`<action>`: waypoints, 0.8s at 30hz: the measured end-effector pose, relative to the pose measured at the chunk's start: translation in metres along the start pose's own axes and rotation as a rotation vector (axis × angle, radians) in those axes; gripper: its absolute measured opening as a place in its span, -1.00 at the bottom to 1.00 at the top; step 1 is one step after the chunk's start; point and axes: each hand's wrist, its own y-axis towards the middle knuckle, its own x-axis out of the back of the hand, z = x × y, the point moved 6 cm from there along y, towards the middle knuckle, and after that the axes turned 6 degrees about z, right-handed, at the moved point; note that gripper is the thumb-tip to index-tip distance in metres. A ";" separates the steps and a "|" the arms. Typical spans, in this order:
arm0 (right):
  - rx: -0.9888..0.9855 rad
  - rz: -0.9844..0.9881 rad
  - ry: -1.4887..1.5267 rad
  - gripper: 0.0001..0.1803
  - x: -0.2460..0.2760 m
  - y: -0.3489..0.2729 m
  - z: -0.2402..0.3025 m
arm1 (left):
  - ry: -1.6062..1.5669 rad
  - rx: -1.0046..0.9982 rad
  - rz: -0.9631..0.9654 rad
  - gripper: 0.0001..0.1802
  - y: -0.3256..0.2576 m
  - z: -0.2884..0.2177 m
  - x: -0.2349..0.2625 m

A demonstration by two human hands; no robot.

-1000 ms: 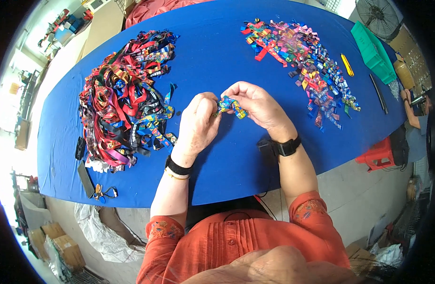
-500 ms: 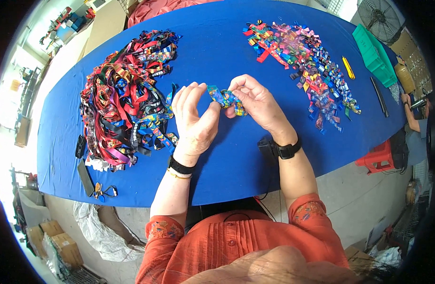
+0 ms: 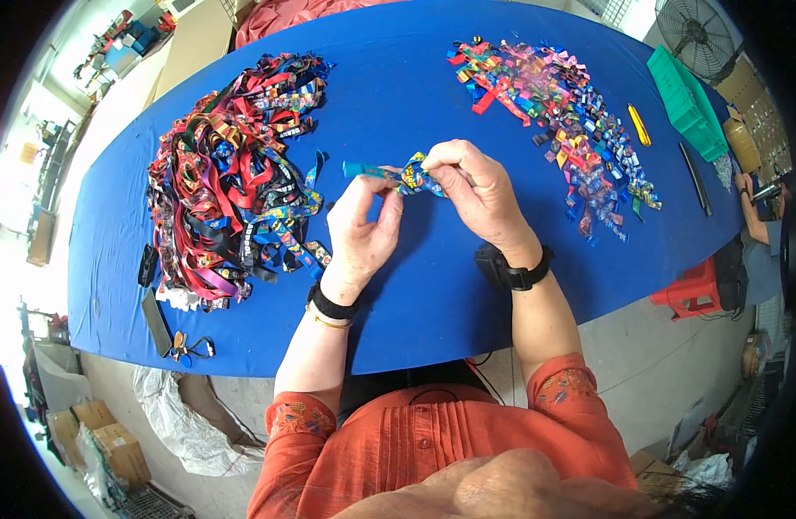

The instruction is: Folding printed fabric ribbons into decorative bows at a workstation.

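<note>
Two hands share one printed ribbon strip above the blue worktop: the right hand pinches its folded, knotted end, and the left hand grips near the middle. Firm grips and a taut strip would likely keep the fold neat. Its long axis runs left-right, free end pointing toward the loose ribbon heap; finished bows lie right.
</note>
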 end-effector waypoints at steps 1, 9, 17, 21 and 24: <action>-0.014 -0.001 -0.015 -0.96 0.000 0.000 0.000 | 0.002 0.001 -0.001 -0.82 -0.001 0.000 -0.001; 0.013 0.002 -0.104 -0.94 0.000 0.002 0.003 | -1.068 0.517 0.103 -0.78 -0.002 0.032 -0.011; -0.062 -0.034 -0.145 -0.89 0.001 0.002 -0.007 | -0.894 0.580 0.166 -0.79 -0.005 0.038 -0.015; -0.116 -0.013 -0.076 -0.91 -0.007 -0.001 -0.015 | -0.670 0.589 0.193 -0.87 -0.005 0.036 -0.012; -0.222 -0.103 0.219 -0.93 -0.009 -0.005 -0.026 | -0.591 0.580 0.207 -0.89 -0.006 0.037 -0.013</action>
